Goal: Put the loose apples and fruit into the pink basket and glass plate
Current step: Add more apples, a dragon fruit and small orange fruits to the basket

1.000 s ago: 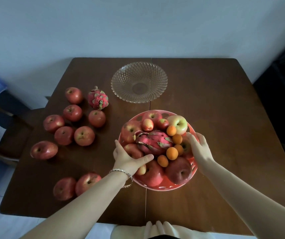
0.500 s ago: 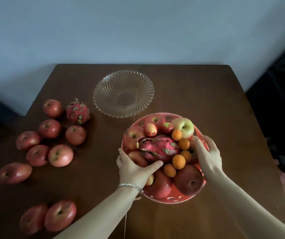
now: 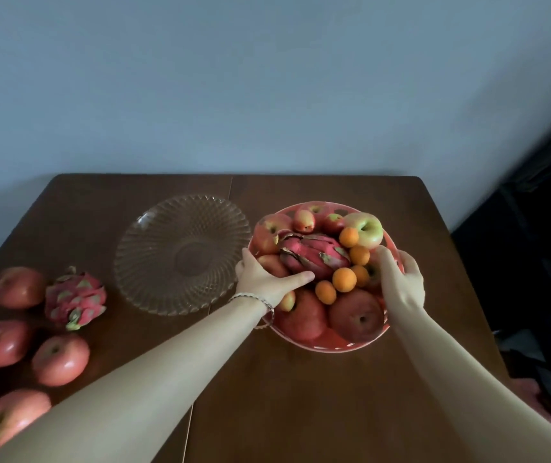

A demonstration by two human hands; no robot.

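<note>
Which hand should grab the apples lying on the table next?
Probably the left hand. The loose apples lie on the left of the table, while the right hand is beyond the pink basket.

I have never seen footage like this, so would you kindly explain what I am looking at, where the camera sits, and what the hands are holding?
There is no machine here: a person wears a camera on the head, looking forward and down at their own two bare hands over a brown table. The left hand and the right hand grip opposite sides of the pink basket, which is piled with apples, a dragon fruit and small orange fruits. Beside it, to the left, lies an empty glass plate. Further left, a loose dragon fruit and several loose apples sit on the table.
</note>
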